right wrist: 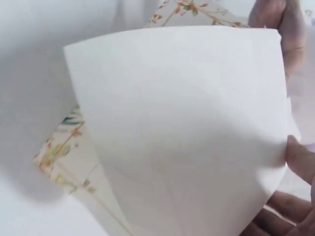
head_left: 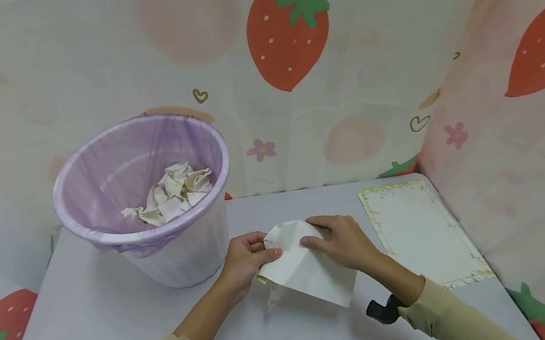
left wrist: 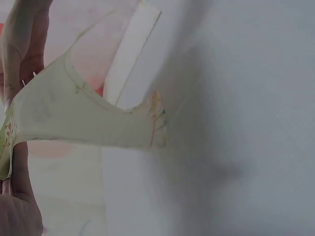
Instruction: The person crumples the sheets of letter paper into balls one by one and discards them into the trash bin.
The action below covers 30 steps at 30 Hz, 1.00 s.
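A sheet of paper (head_left: 317, 274), white on the side facing up and bearing a floral border underneath, is bent over between both hands above the table. The left hand (head_left: 247, 261) pinches its left edge, thumb on top. On the upper right part, the right hand (head_left: 341, 240) grips the sheet with thumb and fingers. In the right wrist view the paper (right wrist: 182, 123) fills the middle, its printed corner showing behind. The left wrist view shows the curved printed side of the sheet (left wrist: 74, 105), with both hands partly cut off at the left edge.
A white bin (head_left: 184, 257) with a purple liner (head_left: 104, 168) stands at the back left. Several crumpled papers (head_left: 174, 195) lie in it. Flat sheets with a floral border (head_left: 418, 230) rest on the table's right side. Strawberry-print cloth (head_left: 367, 58) hangs behind.
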Each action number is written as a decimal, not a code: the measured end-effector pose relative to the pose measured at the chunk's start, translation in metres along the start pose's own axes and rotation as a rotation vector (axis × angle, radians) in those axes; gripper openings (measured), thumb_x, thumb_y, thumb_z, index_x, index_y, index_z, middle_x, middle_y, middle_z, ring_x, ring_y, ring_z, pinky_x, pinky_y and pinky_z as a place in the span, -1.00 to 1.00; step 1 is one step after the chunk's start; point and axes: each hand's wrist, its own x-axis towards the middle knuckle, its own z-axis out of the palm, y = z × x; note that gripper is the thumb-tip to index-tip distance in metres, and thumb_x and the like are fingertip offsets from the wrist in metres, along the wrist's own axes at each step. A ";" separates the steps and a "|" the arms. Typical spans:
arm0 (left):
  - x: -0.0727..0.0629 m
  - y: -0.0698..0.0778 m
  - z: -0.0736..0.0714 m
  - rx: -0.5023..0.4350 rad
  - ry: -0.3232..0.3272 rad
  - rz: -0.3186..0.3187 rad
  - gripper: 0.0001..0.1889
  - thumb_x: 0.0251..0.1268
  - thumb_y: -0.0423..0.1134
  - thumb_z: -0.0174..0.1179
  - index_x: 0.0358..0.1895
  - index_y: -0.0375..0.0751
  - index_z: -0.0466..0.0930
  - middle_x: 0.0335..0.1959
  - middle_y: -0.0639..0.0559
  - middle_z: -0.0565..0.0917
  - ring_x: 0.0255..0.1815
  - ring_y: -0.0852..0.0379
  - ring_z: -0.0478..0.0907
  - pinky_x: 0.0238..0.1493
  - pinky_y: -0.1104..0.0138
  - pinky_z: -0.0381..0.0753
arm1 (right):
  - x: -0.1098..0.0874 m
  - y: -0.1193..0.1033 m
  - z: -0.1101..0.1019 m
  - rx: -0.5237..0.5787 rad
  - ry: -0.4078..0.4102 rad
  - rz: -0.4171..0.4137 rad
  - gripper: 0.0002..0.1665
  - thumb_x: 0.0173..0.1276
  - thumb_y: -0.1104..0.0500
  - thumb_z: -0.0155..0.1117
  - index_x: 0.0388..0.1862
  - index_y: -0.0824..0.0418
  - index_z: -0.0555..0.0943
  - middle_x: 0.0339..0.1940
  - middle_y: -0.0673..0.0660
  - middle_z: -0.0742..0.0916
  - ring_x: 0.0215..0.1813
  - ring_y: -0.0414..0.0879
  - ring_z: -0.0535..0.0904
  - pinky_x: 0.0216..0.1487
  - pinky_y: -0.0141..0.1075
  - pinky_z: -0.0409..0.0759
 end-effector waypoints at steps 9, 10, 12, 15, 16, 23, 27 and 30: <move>-0.001 0.001 0.001 0.035 0.010 0.031 -0.87 0.11 -0.52 0.39 -0.32 -0.42 0.62 -0.44 -0.07 0.70 -0.41 0.09 0.65 -0.37 0.33 0.68 | 0.008 0.006 -0.005 0.356 -0.219 -0.046 -0.51 0.41 0.11 0.32 0.22 0.34 0.59 -0.12 0.20 0.77 -0.35 -0.12 0.67 -0.39 -0.29 0.66; -0.001 0.001 0.001 0.040 0.011 0.034 -0.87 0.10 -0.52 0.40 -0.34 -0.41 0.62 -0.45 -0.06 0.69 -0.42 0.10 0.64 -0.38 0.34 0.68 | 0.008 0.006 -0.005 0.382 -0.244 -0.039 -0.51 0.44 0.12 0.29 0.25 0.35 0.57 -0.14 0.21 0.77 -0.35 -0.10 0.67 -0.39 -0.28 0.67; -0.001 0.001 0.001 0.049 0.010 0.044 -0.87 0.09 -0.52 0.40 -0.36 -0.42 0.61 -0.46 -0.05 0.69 -0.43 0.11 0.63 -0.40 0.34 0.66 | 0.007 0.007 -0.007 0.414 -0.281 -0.025 -0.52 0.47 0.15 0.25 0.28 0.36 0.54 -0.17 0.21 0.76 -0.34 -0.09 0.68 -0.39 -0.27 0.67; -0.001 0.001 0.001 0.051 0.003 0.054 -0.85 0.08 -0.51 0.42 -0.38 -0.42 0.60 -0.45 -0.06 0.68 -0.43 0.10 0.63 -0.42 0.32 0.66 | 0.006 0.008 -0.007 0.457 -0.309 -0.005 -0.54 0.50 0.20 0.21 0.30 0.36 0.52 -0.20 0.21 0.77 -0.34 -0.07 0.70 -0.39 -0.22 0.70; -0.002 0.001 0.001 0.050 0.000 0.058 -0.85 0.08 -0.51 0.42 -0.38 -0.42 0.59 -0.43 -0.06 0.68 -0.43 0.10 0.63 -0.42 0.32 0.66 | 0.006 0.008 -0.007 0.474 -0.308 -0.006 -0.55 0.50 0.21 0.20 0.29 0.37 0.52 -0.19 0.22 0.77 -0.34 -0.06 0.71 -0.39 -0.21 0.71; 0.000 -0.004 0.001 0.067 0.026 0.061 -0.87 0.04 -0.51 0.43 -0.38 -0.44 0.65 -0.28 -0.08 0.69 -0.45 0.08 0.65 -0.43 0.32 0.67 | 0.005 0.007 -0.005 0.549 -0.265 -0.021 -0.62 0.48 0.31 0.19 0.21 0.43 0.56 -0.11 0.30 0.76 -0.30 -0.03 0.72 -0.35 -0.25 0.70; 0.001 -0.008 0.001 0.144 0.080 0.147 -0.90 -0.01 -0.53 0.46 -0.43 -0.40 0.71 -0.30 -0.05 0.73 -0.46 0.15 0.64 -0.44 0.38 0.62 | 0.003 0.005 -0.002 0.574 -0.235 -0.038 -0.63 0.49 0.32 0.17 0.21 0.45 0.56 -0.07 0.33 0.75 -0.29 0.00 0.71 -0.35 -0.29 0.69; 0.000 -0.010 0.005 0.249 0.139 0.320 -0.89 -0.02 -0.55 0.46 -0.48 -0.30 0.76 -0.38 -0.03 0.74 -0.46 0.19 0.62 -0.43 0.42 0.59 | 0.003 0.004 0.003 0.585 -0.177 -0.043 -0.64 0.49 0.33 0.15 0.20 0.46 0.57 -0.08 0.34 0.75 -0.30 0.02 0.70 -0.36 -0.30 0.68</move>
